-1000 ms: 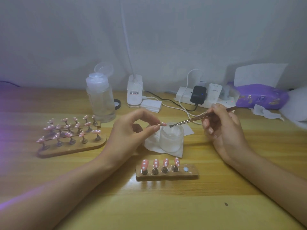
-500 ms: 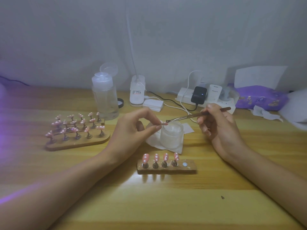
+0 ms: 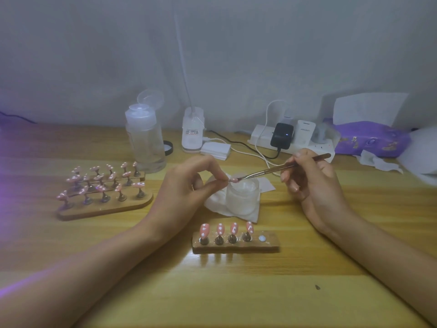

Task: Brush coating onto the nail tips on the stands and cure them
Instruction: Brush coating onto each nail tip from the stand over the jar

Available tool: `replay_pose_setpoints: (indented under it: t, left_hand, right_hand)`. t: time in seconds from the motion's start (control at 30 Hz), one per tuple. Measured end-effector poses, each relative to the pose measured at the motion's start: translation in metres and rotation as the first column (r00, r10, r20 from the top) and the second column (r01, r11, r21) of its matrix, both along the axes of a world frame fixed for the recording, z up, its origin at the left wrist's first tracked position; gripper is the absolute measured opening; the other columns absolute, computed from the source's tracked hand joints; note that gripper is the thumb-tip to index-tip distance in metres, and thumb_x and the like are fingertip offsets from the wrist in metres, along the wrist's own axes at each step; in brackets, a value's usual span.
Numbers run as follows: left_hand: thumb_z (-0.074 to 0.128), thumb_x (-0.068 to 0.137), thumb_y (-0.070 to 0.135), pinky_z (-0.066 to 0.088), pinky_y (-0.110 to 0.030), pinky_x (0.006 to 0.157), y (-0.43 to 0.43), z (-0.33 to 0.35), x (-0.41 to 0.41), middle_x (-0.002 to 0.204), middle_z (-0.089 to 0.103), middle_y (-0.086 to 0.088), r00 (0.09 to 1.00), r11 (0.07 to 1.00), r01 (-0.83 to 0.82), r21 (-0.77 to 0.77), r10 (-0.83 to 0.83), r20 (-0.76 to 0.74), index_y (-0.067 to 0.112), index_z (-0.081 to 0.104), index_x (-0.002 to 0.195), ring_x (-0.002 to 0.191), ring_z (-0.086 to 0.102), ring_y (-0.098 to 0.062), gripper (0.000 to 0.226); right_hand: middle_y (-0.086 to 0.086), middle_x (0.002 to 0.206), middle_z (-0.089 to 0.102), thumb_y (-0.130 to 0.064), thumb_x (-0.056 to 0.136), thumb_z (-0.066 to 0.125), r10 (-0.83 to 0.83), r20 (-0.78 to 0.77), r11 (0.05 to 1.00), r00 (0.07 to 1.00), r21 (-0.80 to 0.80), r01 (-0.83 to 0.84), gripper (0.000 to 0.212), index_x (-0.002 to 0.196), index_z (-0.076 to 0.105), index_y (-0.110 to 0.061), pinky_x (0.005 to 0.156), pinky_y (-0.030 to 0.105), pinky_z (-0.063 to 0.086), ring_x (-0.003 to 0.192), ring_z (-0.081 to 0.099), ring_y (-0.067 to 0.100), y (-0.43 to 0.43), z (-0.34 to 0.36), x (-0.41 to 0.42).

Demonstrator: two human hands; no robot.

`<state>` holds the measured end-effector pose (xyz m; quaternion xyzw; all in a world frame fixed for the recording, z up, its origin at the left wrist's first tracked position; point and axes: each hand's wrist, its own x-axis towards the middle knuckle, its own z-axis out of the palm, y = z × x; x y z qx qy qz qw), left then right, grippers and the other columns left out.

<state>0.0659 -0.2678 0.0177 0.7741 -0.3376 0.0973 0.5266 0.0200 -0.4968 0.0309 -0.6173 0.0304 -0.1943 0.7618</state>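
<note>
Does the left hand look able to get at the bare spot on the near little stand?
Probably yes. The left hand, pinching a nail tip over the jar, sits just behind the little stand; only a flat tissue lies between, and the bare spot faces up.

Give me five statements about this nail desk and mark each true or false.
1. The left hand pinches a pink nail tip over the frosted jar. True.
2. The right hand holds nothing. False: it grips a thin brush whose tip meets that nail tip.
3. The small wooden stand carries four nail tips, with its rightmost spot bare of one. True.
4. The clear pump bottle stands right of the power strip. False: it stands left of it.
5. The large wooden stand lies right of the frosted jar. False: it lies left of the left hand.
</note>
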Motion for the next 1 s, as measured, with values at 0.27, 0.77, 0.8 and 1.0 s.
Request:
replay_pose_setpoints:
  t: [0.27,0.77,0.8,1.0]
  left_hand:
    - [0.073,0.088,0.014,0.037,-0.02,0.059,0.0004,-0.0013,-0.0005,0.091,0.065,0.008,1.0,1.0,-0.009,0.014,0.009,0.025,0.026,0.065,0.081,0.053,0.039,-0.009,0.016]
    - [0.074,0.088,0.014,0.036,-0.017,0.06,-0.0013,0.0006,-0.0029,0.088,0.064,0.01,1.0,1.0,-0.013,0.012,0.013,0.014,0.025,0.065,0.081,0.054,0.041,-0.009,0.016]
    - [0.074,0.088,0.014,0.036,-0.016,0.06,-0.0014,0.0007,-0.003,0.087,0.063,0.012,1.0,1.0,-0.013,0.013,0.013,0.016,0.025,0.065,0.081,0.054,0.041,-0.009,0.015]
    - [0.074,0.087,0.014,0.035,-0.015,0.059,-0.0014,0.0008,-0.003,0.089,0.064,0.011,1.0,1.0,-0.008,0.003,0.008,0.009,0.024,0.065,0.08,0.051,0.039,-0.009,0.015]
  right_hand:
    - [0.003,0.055,0.061,-0.021,0.102,0.047,-0.013,-0.014,1.0,1.0,-0.026,0.012,0.027,0.076,0.054,-0.015,0.041,0.02,0.025,0.04,0.041,0.009,0.0014,-0.0006,0.001]
    - [0.003,0.056,0.061,-0.022,0.102,0.047,0.015,-0.025,1.0,1.0,-0.017,-0.016,0.028,0.077,0.055,-0.014,0.04,0.019,0.025,0.039,0.038,0.009,-0.0001,-0.0006,0.0014]
    - [0.004,0.055,0.06,-0.02,0.102,0.046,0.006,-0.033,1.0,0.999,0.005,-0.006,0.028,0.076,0.054,-0.013,0.039,0.017,0.026,0.038,0.036,0.009,-0.0009,-0.0007,0.0018]
    - [0.004,0.057,0.062,-0.022,0.102,0.046,0.055,-0.015,0.998,0.998,0.014,-0.055,0.027,0.078,0.055,-0.013,0.036,0.014,0.029,0.036,0.034,0.007,-0.0013,-0.0006,0.0022]
